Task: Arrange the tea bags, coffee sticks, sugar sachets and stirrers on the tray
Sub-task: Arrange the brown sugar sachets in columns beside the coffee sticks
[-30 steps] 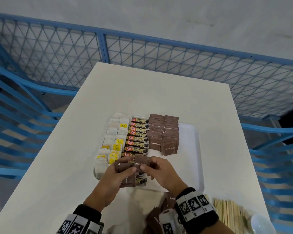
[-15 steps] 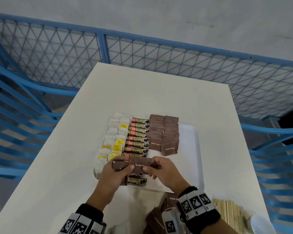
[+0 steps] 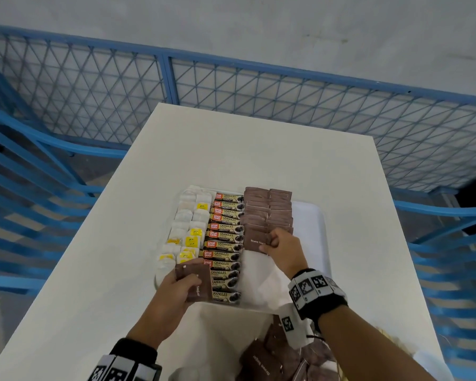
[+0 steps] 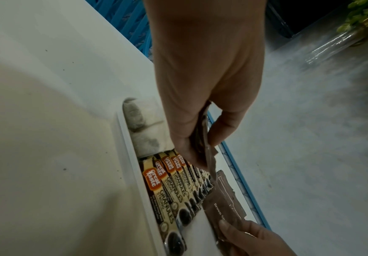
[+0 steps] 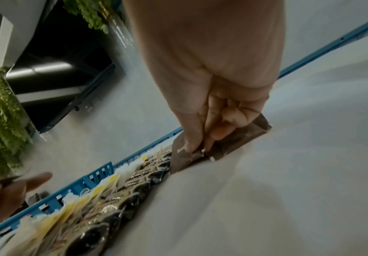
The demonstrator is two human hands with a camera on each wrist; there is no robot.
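A white tray [image 3: 318, 215] lies on a white table [image 3: 259, 149], near the table's front edge. On the tray three bands run from its front edge to its back edge: tea bags [image 3: 187, 229] along the left edge, coffee sticks [image 3: 226, 243] in the middle, and brown sugar sachets [image 3: 267, 210] to the right of them, overlapping in two columns that fill only the back half. The tray's right side is bare.

The right hand [image 3: 283, 247] pinches one sachet [image 3: 256, 242] between thumb and curled fingers, at the front end of the sachet band, touching the sachets there. The left hand [image 3: 173, 292] grips a small stack of sachets [image 3: 194, 281] over the tray's front left corner, covering the nearest tea bags and part of the coffee sticks.

A loose heap of sachets [image 3: 270, 358] lies on the table at its front edge, partly hidden by the right forearm. A blue mesh fence [image 3: 231, 86] stands beyond the table's back edge.
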